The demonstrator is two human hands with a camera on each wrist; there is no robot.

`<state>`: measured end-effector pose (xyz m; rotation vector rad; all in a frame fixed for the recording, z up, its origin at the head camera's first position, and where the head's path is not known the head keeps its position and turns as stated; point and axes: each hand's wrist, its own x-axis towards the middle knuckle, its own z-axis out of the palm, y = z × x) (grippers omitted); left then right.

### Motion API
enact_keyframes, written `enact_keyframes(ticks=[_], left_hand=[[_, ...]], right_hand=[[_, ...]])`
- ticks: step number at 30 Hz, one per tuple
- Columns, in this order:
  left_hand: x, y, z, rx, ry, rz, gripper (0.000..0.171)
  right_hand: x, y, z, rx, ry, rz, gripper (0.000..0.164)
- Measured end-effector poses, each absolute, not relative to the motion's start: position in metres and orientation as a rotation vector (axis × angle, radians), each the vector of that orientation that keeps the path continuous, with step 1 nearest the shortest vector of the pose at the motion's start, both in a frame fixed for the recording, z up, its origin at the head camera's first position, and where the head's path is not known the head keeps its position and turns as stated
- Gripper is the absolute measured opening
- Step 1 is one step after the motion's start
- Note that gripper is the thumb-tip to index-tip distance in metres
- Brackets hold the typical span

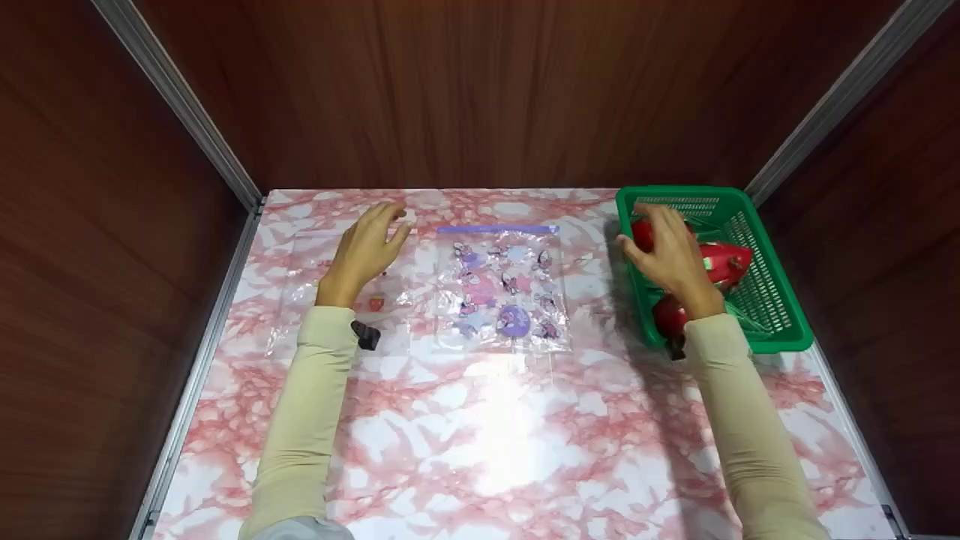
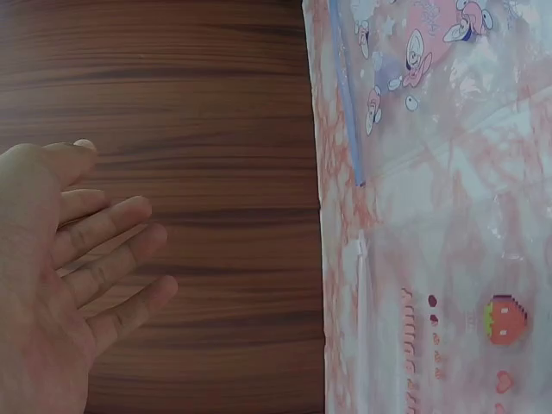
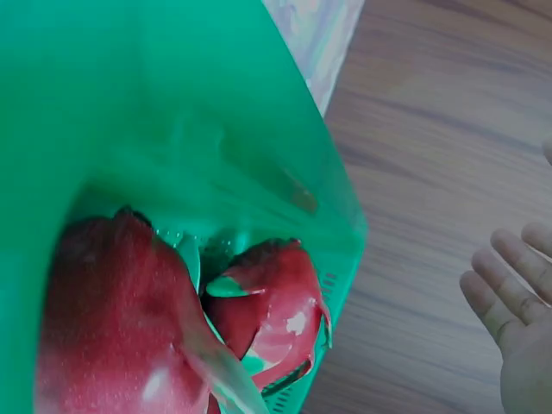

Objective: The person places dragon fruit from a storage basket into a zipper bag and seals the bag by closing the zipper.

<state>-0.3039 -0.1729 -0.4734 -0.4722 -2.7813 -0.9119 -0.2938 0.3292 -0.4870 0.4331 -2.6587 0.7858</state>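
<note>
Wood-grain walls (image 1: 480,90): dark brown, standing behind my desk (image 1: 600,465) and along its left and right sides.
Desk top: marbled red and white, with a bright glare near the middle.
Green basket (image 1: 780,346): at the far right of the desk, its sides slotted.
Strawberry bag (image 2: 448,310): clear, lying flat on the left, partly under my view of the left hand (image 1: 366,251).
Purple-strip bag (image 1: 499,289): clear with cartoon prints, flat between the strawberry bag and the basket.
My left hand: raised above the strawberry bag, fingers loosely spread, holding nothing.
My right hand (image 1: 671,255): above the basket, fingers relaxed and thumb apart, holding nothing.
Dragon fruits (image 3: 121,319): red with green scales, inside the basket; 3 red parts show around my right hand, which hides the rest.
Black block (image 1: 367,335): at my left wrist.
</note>
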Motion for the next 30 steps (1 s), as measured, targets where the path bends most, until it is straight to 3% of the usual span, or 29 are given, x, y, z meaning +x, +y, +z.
enact_keyframes(ticks=[20, 30], left_hand=[[-0.298, -0.16, -0.487, -0.435, -2.724, -1.037, 0.039], [-0.298, -0.152, -0.494, -0.45, -2.722, -1.09, 0.045]], right_hand=[[-0.287, 0.304, -0.5, 0.487, -2.632, 0.811, 0.058], [-0.286, 0.29, -0.505, 0.469, -2.617, 0.887, 0.058]])
